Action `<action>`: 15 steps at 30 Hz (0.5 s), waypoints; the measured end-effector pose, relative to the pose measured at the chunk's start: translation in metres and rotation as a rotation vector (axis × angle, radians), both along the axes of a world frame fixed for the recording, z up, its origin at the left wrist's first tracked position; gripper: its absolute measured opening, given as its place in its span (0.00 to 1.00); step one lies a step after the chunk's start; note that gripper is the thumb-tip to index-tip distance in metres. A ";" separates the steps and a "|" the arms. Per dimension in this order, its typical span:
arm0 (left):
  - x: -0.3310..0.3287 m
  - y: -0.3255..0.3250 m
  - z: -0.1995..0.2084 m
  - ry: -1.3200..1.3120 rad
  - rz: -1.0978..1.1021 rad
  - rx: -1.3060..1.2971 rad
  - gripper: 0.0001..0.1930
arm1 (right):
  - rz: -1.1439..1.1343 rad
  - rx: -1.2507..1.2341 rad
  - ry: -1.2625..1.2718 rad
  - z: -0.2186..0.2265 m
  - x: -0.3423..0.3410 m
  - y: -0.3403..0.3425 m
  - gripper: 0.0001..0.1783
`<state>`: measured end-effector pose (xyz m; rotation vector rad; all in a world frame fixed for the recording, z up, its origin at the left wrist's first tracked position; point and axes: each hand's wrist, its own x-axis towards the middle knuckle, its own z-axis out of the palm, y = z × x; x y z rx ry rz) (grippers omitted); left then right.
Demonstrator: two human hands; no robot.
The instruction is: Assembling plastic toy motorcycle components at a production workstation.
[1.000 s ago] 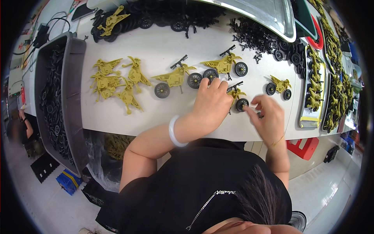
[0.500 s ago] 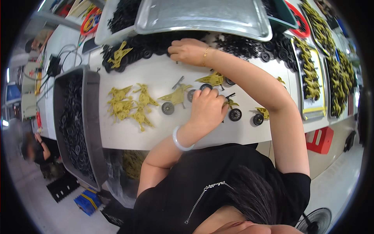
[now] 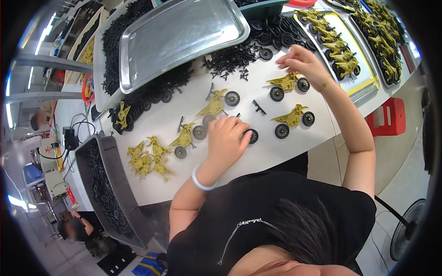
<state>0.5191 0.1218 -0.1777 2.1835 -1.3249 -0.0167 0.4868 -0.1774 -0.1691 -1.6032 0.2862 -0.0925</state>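
My left hand [image 3: 225, 141] is closed over a toy motorcycle that it mostly hides; one black spoked wheel [image 3: 251, 136] shows beside the thumb. Raised over the far right of the table, my right hand [image 3: 301, 66] has its fingers apart, with nothing visible in them. Just below it stands a yellow-green toy motorcycle [image 3: 283, 83] with two black wheels. A second finished-looking one [image 3: 291, 118] stands nearer. To the left of my left hand are two more motorcycles [image 3: 215, 105], [image 3: 183, 136]. A loose black handlebar part [image 3: 258, 107] lies between the rows.
Several bare yellow-green bodies [image 3: 146, 161] lie at the left, by a grey bin [image 3: 122, 181] of black wheels. A metal tray [image 3: 179, 39] rests over heaps of small black parts [image 3: 230, 60]. Trays of motorcycles [image 3: 334, 41] stand at the far right, above a red stool [image 3: 389, 117].
My right hand has left the black parts heap and moved right, over the motorcycles. My left hand stays over its motorcycle. The whole view has turned and shifted.
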 end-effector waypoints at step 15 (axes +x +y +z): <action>0.031 -0.046 0.012 -0.142 0.100 0.166 0.04 | 0.677 -1.261 -0.454 -0.034 -0.007 0.061 0.03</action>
